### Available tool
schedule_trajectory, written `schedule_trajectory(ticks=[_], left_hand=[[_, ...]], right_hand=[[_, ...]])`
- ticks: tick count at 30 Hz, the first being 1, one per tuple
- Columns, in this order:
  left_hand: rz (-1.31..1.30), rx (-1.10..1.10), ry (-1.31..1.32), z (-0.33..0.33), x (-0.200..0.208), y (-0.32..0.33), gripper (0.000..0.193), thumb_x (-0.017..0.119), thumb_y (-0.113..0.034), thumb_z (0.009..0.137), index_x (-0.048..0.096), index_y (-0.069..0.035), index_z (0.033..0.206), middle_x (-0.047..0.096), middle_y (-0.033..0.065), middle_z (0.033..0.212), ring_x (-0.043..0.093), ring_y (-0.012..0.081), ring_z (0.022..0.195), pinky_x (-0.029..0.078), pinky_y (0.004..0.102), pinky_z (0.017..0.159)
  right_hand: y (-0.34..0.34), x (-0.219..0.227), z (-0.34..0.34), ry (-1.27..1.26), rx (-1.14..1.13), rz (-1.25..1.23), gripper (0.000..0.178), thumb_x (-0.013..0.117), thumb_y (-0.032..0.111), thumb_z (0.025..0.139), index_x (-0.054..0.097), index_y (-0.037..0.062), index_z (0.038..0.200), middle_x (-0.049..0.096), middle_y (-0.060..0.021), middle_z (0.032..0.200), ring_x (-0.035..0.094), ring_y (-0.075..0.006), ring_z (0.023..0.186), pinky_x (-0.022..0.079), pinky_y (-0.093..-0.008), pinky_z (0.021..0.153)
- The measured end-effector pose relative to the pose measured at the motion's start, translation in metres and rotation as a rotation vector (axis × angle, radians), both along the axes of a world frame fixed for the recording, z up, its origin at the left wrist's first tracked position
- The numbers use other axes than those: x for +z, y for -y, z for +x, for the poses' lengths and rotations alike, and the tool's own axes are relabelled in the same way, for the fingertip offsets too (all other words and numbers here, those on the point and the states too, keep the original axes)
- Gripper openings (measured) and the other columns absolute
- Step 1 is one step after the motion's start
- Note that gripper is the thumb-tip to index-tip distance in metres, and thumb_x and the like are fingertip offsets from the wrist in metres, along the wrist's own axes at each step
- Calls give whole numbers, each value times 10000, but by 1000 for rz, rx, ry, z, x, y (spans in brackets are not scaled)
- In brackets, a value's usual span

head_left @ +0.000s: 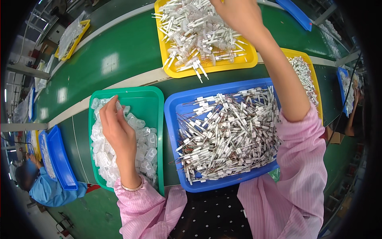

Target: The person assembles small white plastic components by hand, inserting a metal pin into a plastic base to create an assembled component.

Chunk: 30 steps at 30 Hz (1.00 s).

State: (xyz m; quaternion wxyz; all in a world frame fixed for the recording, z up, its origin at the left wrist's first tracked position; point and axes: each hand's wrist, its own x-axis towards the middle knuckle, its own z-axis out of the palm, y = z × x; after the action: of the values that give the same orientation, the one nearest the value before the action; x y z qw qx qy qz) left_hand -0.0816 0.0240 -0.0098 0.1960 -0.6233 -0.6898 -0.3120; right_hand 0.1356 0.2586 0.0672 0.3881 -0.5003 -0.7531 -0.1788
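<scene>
My left hand (118, 129) is over a green tray (159, 107) heaped with small clear plastic housings (152, 139). Its fingers curl down at the far end of the heap, and one clear housing (118, 106) shows between thumb and fingers. Stretched far forward, my right hand (240, 18) is above a yellow tray (172, 71) piled with white stick-like parts with thin wires and clear pieces (199, 36). The picture's upper edge cuts off its fingers, so what they hold is hidden. Below my right forearm lies a blue tray (171, 119) full of white connectors with dark wires (230, 139).
A second yellow tray (314, 75) of small white parts stands at the right, partly behind my forearm. The green belt (131, 51) runs across the back. At the left, a person in blue (55, 187) sits beside a blue tray (63, 159). Another worker's arm (352, 111) shows far right.
</scene>
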Motion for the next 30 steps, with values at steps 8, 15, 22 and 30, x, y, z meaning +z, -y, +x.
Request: schedule_trajectory(ticks=[8,15,22,30], left_hand=[[-132,-493,1433,47,17,17,260,448,-74,918,482,32,1153,559,159,1024,609,205,806,490,249,594],[-227,-722,1887,51,15,20,378,532,-95,886,411,42,1217,558,182,1066,603,288,934,532,343,768],[-185,-797,2079,47,18,24,373,522,-102,891,406,61,1206,550,189,1039,611,281,881,552,303,671],[-223,-850,1987,53,11,24,342,515,-160,904,437,19,1185,566,191,1016,614,230,750,423,218,482]], right_hand=[[141,-66,18,554,897,-765,74,603,28,620,598,0,688,568,-124,750,600,-270,762,510,-356,619],[151,-86,-1,699,860,-524,83,621,59,584,589,5,639,558,-98,703,586,-238,707,483,-326,510],[134,-51,12,252,823,-778,63,609,22,696,606,-2,754,587,-95,704,596,-204,673,454,-313,545],[160,-22,38,-530,1015,-828,115,667,-21,711,636,-16,822,597,-92,734,571,-188,630,432,-281,528]])
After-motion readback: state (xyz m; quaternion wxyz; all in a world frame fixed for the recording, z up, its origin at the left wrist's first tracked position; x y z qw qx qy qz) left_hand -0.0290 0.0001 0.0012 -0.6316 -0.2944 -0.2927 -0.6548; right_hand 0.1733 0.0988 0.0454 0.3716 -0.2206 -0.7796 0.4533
